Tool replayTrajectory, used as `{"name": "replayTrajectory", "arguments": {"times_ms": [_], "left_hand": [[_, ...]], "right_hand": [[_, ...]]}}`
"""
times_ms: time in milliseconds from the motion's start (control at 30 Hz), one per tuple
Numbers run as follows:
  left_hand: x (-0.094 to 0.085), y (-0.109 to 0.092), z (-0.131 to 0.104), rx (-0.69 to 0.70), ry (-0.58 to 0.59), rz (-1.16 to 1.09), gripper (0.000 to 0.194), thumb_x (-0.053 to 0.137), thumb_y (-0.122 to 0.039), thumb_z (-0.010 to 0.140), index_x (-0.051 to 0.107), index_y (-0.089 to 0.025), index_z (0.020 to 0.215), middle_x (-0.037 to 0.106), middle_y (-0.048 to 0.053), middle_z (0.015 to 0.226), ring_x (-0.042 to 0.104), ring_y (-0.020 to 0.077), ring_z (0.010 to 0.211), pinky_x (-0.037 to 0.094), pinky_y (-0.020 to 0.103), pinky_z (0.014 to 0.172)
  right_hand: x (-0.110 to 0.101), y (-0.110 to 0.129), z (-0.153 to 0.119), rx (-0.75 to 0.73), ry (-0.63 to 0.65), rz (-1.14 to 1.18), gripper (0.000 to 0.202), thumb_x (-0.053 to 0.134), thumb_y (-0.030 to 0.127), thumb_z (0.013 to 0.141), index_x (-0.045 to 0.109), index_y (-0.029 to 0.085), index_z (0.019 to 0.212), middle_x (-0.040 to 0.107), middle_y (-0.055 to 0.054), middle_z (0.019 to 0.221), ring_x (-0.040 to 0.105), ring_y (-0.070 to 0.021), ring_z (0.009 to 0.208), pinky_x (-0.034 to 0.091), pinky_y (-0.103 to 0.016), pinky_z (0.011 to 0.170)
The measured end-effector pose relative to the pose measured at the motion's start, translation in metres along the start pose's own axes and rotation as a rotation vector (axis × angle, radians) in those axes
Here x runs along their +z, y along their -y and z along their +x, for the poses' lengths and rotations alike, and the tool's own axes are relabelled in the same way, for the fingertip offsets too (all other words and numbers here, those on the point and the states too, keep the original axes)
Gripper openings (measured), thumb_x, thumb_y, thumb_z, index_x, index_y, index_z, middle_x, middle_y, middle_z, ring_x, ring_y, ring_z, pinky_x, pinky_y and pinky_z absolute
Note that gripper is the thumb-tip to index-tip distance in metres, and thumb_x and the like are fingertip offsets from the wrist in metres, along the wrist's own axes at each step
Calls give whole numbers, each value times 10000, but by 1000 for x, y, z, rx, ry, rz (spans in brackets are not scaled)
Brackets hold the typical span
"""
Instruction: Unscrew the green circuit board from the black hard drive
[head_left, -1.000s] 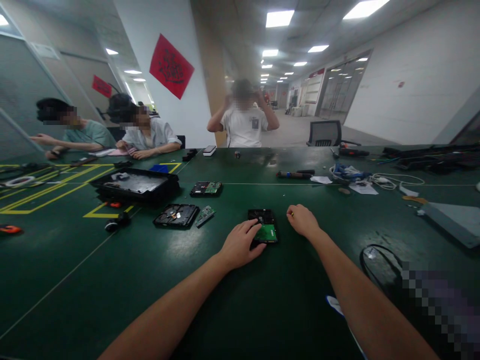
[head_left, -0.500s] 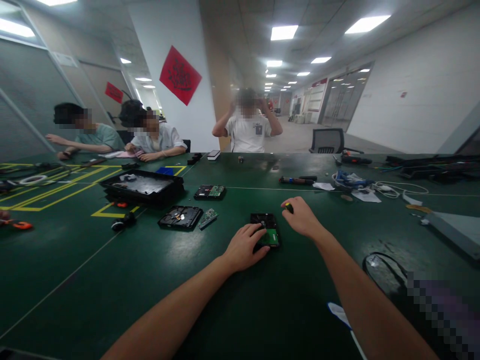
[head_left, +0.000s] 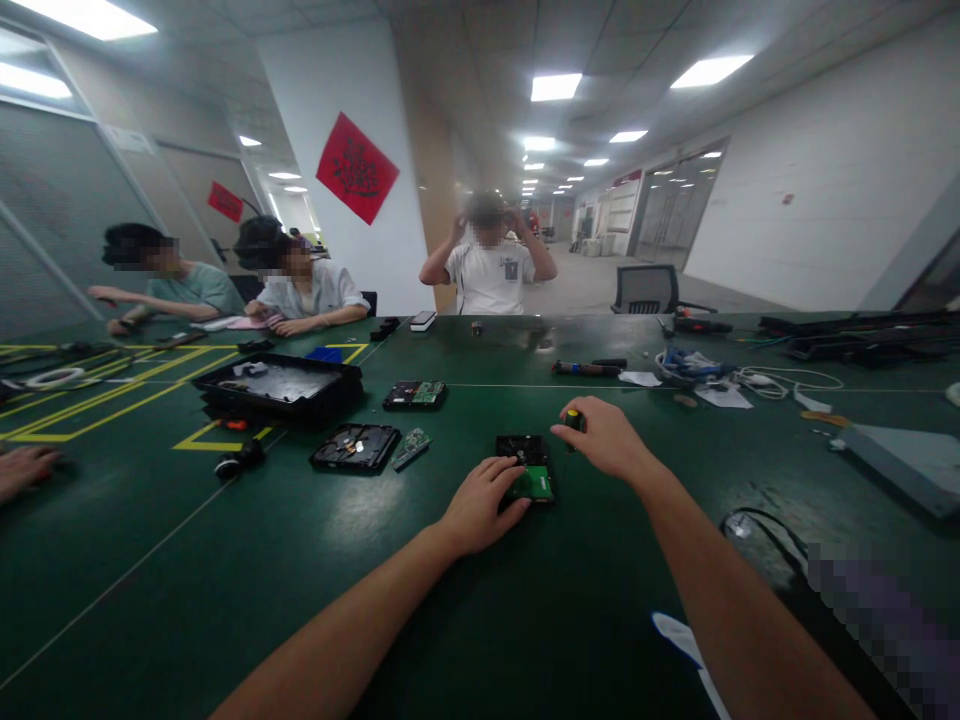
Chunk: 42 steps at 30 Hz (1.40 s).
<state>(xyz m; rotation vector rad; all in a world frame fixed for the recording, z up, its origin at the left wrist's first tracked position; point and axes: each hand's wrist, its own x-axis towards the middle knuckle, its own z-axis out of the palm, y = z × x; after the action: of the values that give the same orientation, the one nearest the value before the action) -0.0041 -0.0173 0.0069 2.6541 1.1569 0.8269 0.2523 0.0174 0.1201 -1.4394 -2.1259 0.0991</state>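
Note:
A hard drive (head_left: 539,484) with a green circuit board lies on the green table in front of me. My left hand (head_left: 484,505) steadies it from the left, fingers over its top and thumb along the near edge. In my right hand (head_left: 600,440) is a screwdriver (head_left: 573,419) with a yellow-and-dark handle, gripped between thumb and fingers. It stands roughly upright just right of the drive, apart from it; its tip is too small to make out.
Left of the drive lie a loose circuit board (head_left: 412,448), an opened drive casing (head_left: 355,447), another hard drive (head_left: 415,394) and a black tray (head_left: 277,385). Cables (head_left: 697,364) and a grey metal box (head_left: 900,465) are on the right. A co-worker's hand (head_left: 26,472) reaches in at far left.
The screwdriver has turned more upright in my right hand. My left hand stays on the drive. At the left edge, a co-worker's hand has come further in over an orange-handled item.

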Motion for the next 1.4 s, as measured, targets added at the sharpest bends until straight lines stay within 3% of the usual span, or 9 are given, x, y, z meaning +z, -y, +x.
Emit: {"name": "replayTrajectory", "arguments": {"times_ms": [267,433,633,900,1400], "left_hand": [[-1,2,1,16,-2,-8,442,607,-392,993,596,-245,1409,606,134,1450,531,308,1369,499,557,1113],[-2,4,0,35,-11,-10,418,638,-392,979,633,-265,1376,614,131,1440,543,311,1356,507,561,1100],[0,5,0,56,-6,3,426,609,-404,999,629,-267,1401,600,134,1453,529,319,1367,497,566,1109],[2,7,0,67,-9,30,368,597,-410,1011,681,-282,1345,588,115,1464,525,316,1365,495,564,1112],[0,5,0,72,-3,32,367,597,-403,1012,676,-285,1350,581,110,1481,522,324,1373,492,572,1119]], "right_hand": [[14,2,0,48,-23,-32,143,617,278,936,632,201,1057,690,-123,1112,647,-261,1010,461,-370,888],[14,1,-1,44,34,-9,243,627,232,896,586,218,1136,719,-102,1022,666,-266,931,444,-355,806],[15,14,0,32,-150,148,258,595,298,916,575,216,1159,665,-25,794,613,-197,683,418,-314,685],[28,31,-4,-34,-100,243,239,590,325,922,567,223,1137,658,-15,815,585,-171,661,412,-291,658],[30,33,-4,-64,-84,228,243,585,308,921,567,227,1149,645,-3,777,589,-175,666,417,-295,675]]}}
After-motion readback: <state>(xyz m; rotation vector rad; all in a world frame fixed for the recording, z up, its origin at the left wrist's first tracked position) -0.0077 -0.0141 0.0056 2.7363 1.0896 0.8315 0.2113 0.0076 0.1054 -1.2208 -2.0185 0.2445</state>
